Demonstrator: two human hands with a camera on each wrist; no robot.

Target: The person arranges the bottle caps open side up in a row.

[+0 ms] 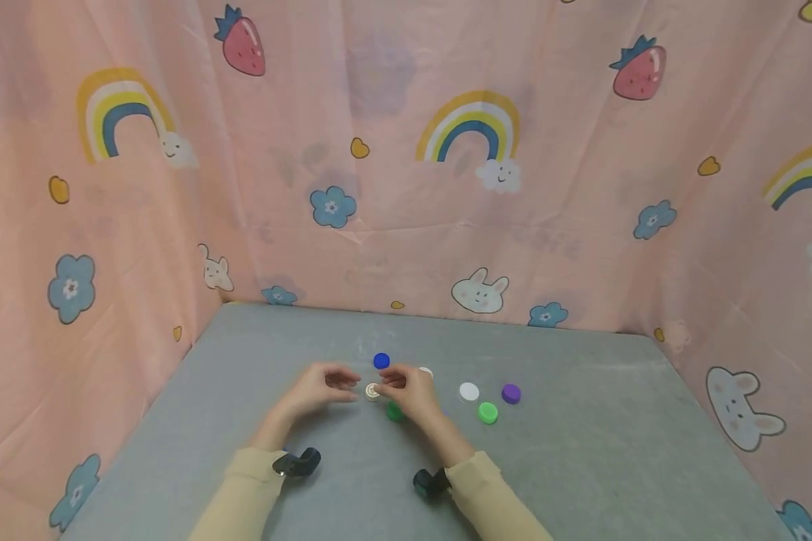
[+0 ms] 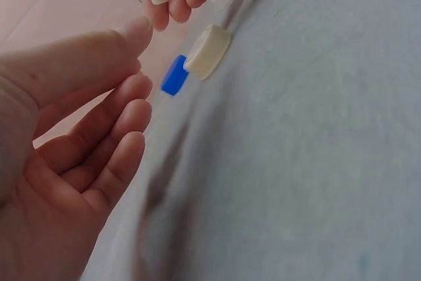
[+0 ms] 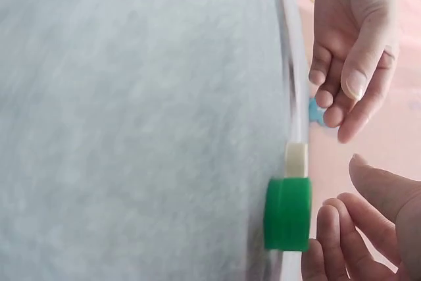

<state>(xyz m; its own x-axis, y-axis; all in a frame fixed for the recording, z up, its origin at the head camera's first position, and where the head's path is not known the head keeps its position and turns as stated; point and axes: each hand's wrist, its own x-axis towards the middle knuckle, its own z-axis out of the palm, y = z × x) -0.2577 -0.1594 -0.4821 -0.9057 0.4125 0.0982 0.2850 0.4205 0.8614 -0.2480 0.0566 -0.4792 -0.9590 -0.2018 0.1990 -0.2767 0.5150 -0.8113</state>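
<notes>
A cream bottle cap (image 1: 372, 391) lies on the grey table between the two hands. My left hand (image 1: 321, 389) hovers to its left, fingers loosely bent and nothing held. On the other side my right hand (image 1: 411, 394) is held above the table, its thumb near the cream cap in the head view. In the left wrist view a gap separates the fingertips from the cream cap (image 2: 208, 52). Just behind is a blue cap (image 1: 382, 361). A dark green cap (image 1: 394, 411) sits by the right hand, which partly covers it; the right wrist view shows this green cap (image 3: 287, 214) upright-walled and large.
To the right lie a white cap (image 1: 469, 391), a purple cap (image 1: 511, 393) and a light green cap (image 1: 488, 413). Another white cap (image 1: 427, 371) is partly hidden behind the right hand. A pink patterned curtain (image 1: 392, 255) hangs around the table's back and sides.
</notes>
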